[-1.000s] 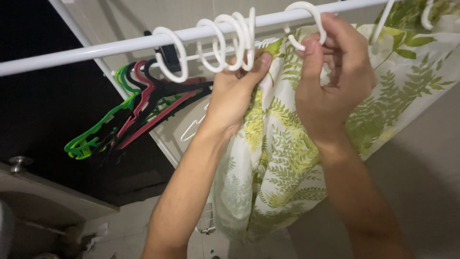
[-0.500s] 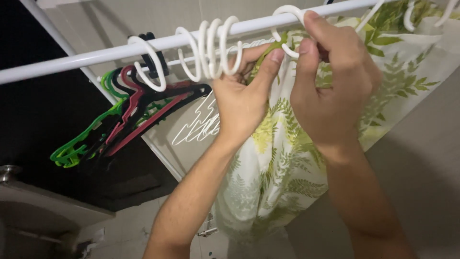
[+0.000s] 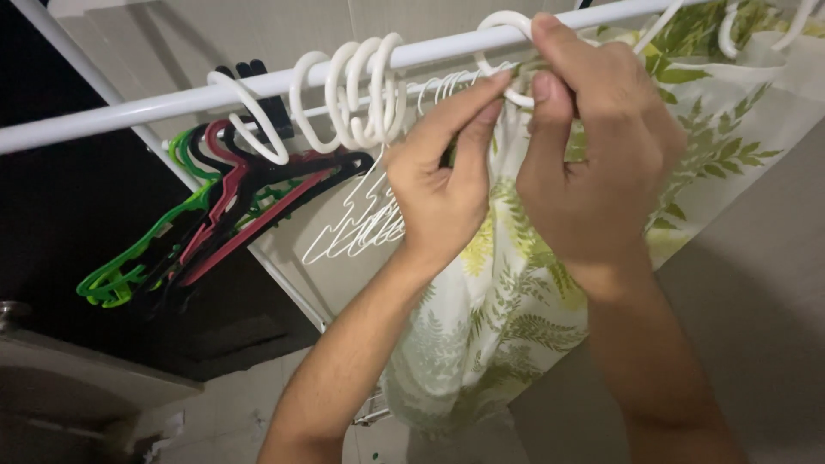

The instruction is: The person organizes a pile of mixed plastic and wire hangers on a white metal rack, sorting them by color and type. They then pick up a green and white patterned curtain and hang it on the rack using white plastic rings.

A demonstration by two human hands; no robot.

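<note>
Up at the rod (image 3: pixel 172 101), twelve o'clock: both hands, left hand (image 3: pixel 443 185) and right hand (image 3: pixel 593 155), pinch leaf-print curtain (image 3: pixel 516 318) onto white ring (image 3: pixel 503 26); hooking step, steady threading needed.

Both hands are raised to a white rod (image 3: pixel 172 99) that runs across the top of the scene. The right hand (image 3: pixel 593 163) pinches a white curtain ring (image 3: pixel 503 26) on the rod, and the left hand (image 3: pixel 443 185) sits just beside it, fingers (image 3: pixel 477 99) touching the same ring. A leaf-print curtain (image 3: pixel 507 318) hangs bunched below them. To the left, 5 loose white rings (image 3: pixel 361 94) hang on the rod, with green, red and black hangers (image 3: pixel 198 228) farther left behind it.
</note>
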